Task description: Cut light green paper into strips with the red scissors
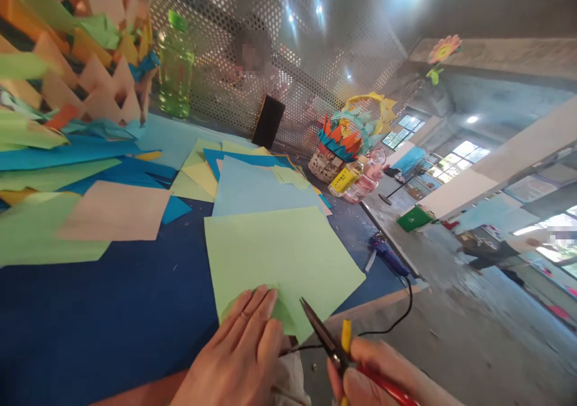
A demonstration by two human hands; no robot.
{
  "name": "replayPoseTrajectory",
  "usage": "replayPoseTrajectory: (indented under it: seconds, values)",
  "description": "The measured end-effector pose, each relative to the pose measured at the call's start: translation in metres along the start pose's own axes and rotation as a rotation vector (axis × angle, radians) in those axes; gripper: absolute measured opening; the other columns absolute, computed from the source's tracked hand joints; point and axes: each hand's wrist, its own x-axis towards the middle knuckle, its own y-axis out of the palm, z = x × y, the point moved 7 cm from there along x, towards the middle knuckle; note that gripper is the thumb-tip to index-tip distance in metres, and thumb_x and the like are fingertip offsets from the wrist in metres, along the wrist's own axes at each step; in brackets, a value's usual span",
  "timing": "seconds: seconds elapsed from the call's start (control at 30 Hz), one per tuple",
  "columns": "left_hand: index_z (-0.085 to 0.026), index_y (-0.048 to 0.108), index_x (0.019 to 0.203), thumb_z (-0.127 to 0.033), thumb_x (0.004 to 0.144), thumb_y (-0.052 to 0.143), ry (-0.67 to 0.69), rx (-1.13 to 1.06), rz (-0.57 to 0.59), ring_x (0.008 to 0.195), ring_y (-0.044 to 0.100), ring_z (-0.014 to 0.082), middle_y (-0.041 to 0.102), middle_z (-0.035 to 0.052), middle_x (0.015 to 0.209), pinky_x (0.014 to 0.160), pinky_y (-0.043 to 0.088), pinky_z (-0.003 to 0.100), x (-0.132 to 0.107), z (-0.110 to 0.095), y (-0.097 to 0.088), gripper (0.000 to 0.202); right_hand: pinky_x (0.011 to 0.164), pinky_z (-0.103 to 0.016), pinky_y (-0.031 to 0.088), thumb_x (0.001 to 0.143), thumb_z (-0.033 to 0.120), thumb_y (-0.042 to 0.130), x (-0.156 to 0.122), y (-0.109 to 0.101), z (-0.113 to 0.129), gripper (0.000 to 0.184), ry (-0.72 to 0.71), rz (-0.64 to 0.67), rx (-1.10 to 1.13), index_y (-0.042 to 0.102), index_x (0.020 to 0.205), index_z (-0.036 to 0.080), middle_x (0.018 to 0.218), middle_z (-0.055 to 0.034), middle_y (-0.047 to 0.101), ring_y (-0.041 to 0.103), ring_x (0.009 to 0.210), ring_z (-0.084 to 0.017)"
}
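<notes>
A sheet of light green paper (279, 249) lies at the front of the blue table, partly over other sheets. My left hand (243, 346) is closed on its near edge, fingers on top; the thumb is hidden. The paper bends by the fingertips. My right hand (378, 370) grips red-handled scissors (322, 334), their dark blades together and pointing at the sheet's near right corner. A thin yellow stick (346, 335), perhaps a pencil, is held in the same hand, crossing behind the scissors.
Left are loose coloured papers (117, 213) and a large folded-paper piece (103, 87). Behind stand a green bottle (175, 66), a phone (268, 121), a paper-trimmed pot (329, 159) and a yellow-labelled bottle (346, 177). A blue glue gun (387, 254) with a black cord lies at the right edge.
</notes>
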Motion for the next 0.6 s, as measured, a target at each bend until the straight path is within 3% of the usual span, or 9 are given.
replayPoseTrajectory:
  seconds: [0.2, 0.27, 0.37, 0.47, 0.6]
  values:
    - [-0.02, 0.06, 0.103, -0.021, 0.086, 0.038, 0.085, 0.08, 0.051, 0.11, 0.057, 0.0202, 0.064, 0.0078, 0.116, 0.095, 0.045, 0.031, 0.005, -0.007, -0.009, 0.027, 0.043, -0.018, 0.029, 0.08, 0.049, 0.055, -0.001, -0.042, -0.006, 0.029, -0.085, -0.48, -0.251, 0.055, 0.091, 0.022, 0.049, 0.0077, 0.039, 0.036, 0.046, -0.009]
    - [-0.021, 0.061, 0.102, -0.019, 0.086, 0.038, 0.098, 0.09, 0.054, 0.11, 0.057, 0.0197, 0.064, 0.0072, 0.115, 0.097, 0.044, 0.032, 0.007, -0.005, -0.013, 0.028, 0.044, -0.02, 0.029, 0.083, 0.047, 0.052, 0.003, -0.047, -0.007, 0.028, -0.16, -0.563, -0.294, 0.054, 0.097, 0.023, 0.05, 0.0078, 0.036, 0.036, 0.046, -0.01]
    - [-0.023, 0.062, 0.103, -0.019, 0.086, 0.038, 0.094, 0.061, 0.048, 0.11, 0.057, 0.0179, 0.066, 0.0048, 0.112, 0.099, 0.041, 0.032, 0.008, 0.002, -0.015, 0.03, 0.043, -0.02, 0.028, 0.085, 0.046, 0.048, 0.014, -0.044, -0.01, 0.027, -0.265, -0.535, -0.295, 0.054, 0.096, 0.022, 0.05, 0.0079, 0.033, 0.035, 0.045, -0.01]
    - [-0.027, 0.063, 0.105, -0.029, 0.087, 0.037, 0.151, -0.002, 0.054, 0.108, 0.059, 0.0159, 0.067, 0.002, 0.111, 0.099, 0.04, 0.03, 0.004, 0.006, -0.014, 0.031, 0.043, -0.02, 0.028, 0.085, 0.044, 0.049, 0.026, -0.041, -0.014, 0.025, -0.316, -0.499, -0.287, 0.056, 0.093, 0.021, 0.049, 0.0084, 0.034, 0.034, 0.044, -0.009]
    - [-0.028, 0.064, 0.106, -0.023, 0.089, 0.028, 0.04, -0.019, 0.102, 0.107, 0.059, 0.0152, 0.067, 0.0012, 0.111, 0.1, 0.039, 0.033, 0.0, 0.018, -0.015, 0.04, 0.042, -0.02, 0.029, 0.085, 0.043, 0.049, 0.035, -0.043, -0.016, 0.027, -0.361, -0.508, -0.296, 0.057, 0.097, 0.021, 0.048, 0.0082, 0.036, 0.038, 0.043, -0.01]
